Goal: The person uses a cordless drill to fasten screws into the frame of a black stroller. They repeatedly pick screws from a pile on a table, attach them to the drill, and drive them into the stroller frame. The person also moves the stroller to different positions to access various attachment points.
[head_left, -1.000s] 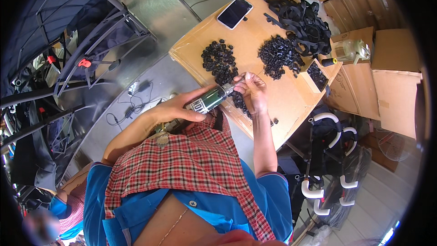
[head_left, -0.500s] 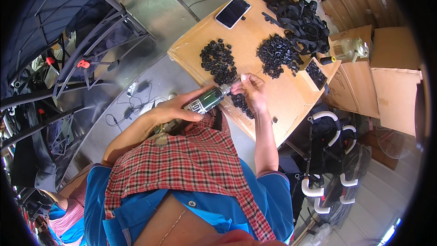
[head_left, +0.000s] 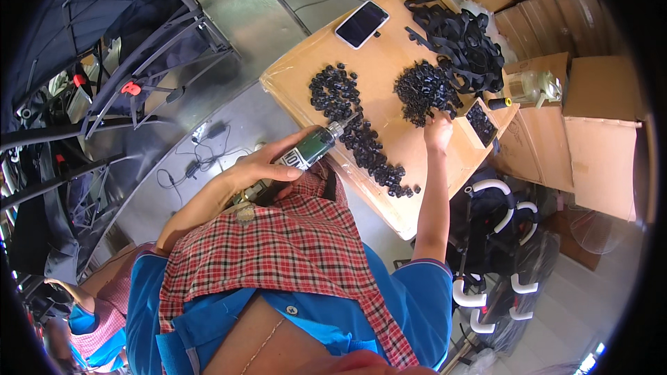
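My left hand (head_left: 260,170) grips a green electric screwdriver (head_left: 311,149), its tip pointing at a row of small black plastic parts (head_left: 372,153) on the cardboard-covered table (head_left: 389,42). My right hand (head_left: 438,132) reaches out to the edge of a heap of small black parts (head_left: 424,87), fingers closed on or near them; what it holds is too small to tell. Another heap of black rings (head_left: 333,87) lies to the left of it. A small box of black pieces (head_left: 479,121) sits just right of my right hand.
A phone (head_left: 361,24) lies at the table's far side. Black straps (head_left: 462,35) pile at the back right. Cardboard boxes (head_left: 597,125) and a clear bottle (head_left: 531,87) stand to the right. Dark folded frames (head_left: 104,62) fill the left; white-handled frames (head_left: 493,264) stand below the table.
My right hand has left the screwdriver tip and moved right to the far heap of black parts. The left hand still holds the screwdriver in place.
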The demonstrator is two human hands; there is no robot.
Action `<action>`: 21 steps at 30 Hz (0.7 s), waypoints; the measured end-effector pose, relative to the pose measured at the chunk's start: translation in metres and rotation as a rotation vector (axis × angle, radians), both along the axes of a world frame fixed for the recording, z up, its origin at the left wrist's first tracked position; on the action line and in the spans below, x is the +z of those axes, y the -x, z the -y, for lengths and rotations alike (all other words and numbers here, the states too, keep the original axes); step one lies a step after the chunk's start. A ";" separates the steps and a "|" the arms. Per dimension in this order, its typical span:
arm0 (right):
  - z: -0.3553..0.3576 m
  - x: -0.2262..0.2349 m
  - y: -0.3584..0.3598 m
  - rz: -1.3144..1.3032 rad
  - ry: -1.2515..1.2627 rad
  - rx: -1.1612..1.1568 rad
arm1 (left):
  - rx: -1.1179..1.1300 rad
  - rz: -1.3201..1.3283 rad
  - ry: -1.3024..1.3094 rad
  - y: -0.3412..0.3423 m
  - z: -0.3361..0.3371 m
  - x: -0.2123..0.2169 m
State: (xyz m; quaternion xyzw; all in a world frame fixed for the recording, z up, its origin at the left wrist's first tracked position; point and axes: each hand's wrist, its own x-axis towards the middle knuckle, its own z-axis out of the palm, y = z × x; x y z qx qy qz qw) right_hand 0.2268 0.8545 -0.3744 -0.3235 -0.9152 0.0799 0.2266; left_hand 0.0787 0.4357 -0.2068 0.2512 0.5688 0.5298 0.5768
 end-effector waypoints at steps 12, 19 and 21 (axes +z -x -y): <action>-0.004 0.020 0.022 0.032 0.153 -0.082 | 0.184 -0.038 -0.184 0.014 0.040 -0.001; 0.056 0.077 0.086 -0.236 0.271 0.066 | 0.214 0.158 -0.276 0.038 0.089 0.018; 0.135 0.125 0.138 -0.484 0.669 0.300 | 0.234 0.273 -0.286 0.044 0.107 0.035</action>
